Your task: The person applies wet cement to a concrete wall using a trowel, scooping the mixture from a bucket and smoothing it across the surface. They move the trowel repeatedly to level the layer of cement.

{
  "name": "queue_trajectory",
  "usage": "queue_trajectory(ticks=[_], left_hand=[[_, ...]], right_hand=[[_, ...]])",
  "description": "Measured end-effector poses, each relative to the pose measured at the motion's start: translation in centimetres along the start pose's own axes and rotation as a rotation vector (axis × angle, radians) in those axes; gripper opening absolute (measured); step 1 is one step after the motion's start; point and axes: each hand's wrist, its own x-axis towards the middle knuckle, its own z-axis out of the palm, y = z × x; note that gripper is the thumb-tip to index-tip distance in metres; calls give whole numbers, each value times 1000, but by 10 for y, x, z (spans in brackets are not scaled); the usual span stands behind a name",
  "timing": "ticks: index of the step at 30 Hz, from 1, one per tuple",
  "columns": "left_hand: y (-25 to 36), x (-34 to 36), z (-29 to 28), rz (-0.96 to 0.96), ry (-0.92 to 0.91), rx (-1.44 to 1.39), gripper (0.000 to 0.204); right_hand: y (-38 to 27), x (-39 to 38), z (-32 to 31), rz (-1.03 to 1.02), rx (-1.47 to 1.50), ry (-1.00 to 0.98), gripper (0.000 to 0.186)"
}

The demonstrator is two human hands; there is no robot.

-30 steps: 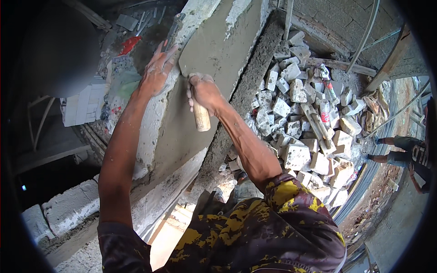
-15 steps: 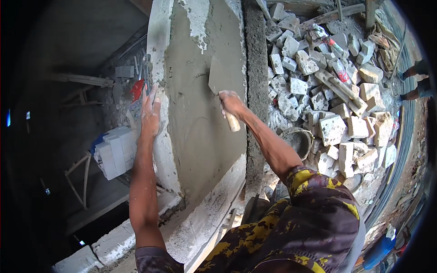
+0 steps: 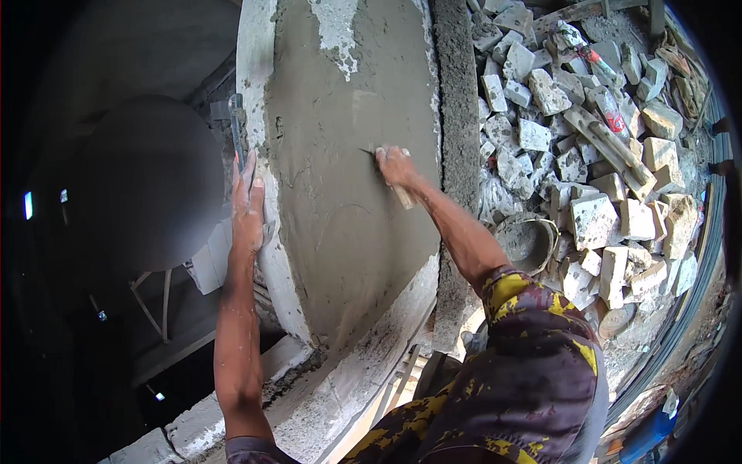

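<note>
right hand [image 3: 396, 165]: fingers clamped on pale wooden-handled trowel [image 3: 404, 197], over damp grey-brown mortar [image 3: 332, 240] | left hand [image 3: 248, 220]: fingers slightly apart, at rough whitish concrete edge [image 3: 280, 274] | advise shallow angle, even pressure

At twelve o'clock, the upper edge cuts off the grey plaster [image 3: 328, 201]. At four, a blue object [image 3: 648, 437] is too dim to identify; between nine and ten, a round blur [image 3: 158, 182] partly obscures white blocks [image 3: 216, 251]. The right hand [image 3: 396, 165] covers part of the trowel [image 3: 403, 196], blade [image 3: 366, 151] barely discernible.
</note>
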Motion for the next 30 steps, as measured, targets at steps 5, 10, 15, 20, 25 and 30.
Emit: queue_trajectory(ticks=[5,10,15,20,25,30], left_hand=[[0,1,0,-4,-10,-27,52],[5,0,-1,-19,14,-42,50],[4,0,-1,-23,26,-51,49],[4,0,-1,-17,20,-39,50],[6,0,-1,-47,41,-50,49],[8,0,-2,-31,31,-76,49]], right_hand=[[43,-31,-3,303,510,-231,27],[53,-57,22,472,1017,-272,22],[31,3,6,282,1001,-282,22],[6,23,-25,140,847,-356,22],[-11,10,-24,71,756,-385,21],[-30,0,-23,51,698,-389,26]])
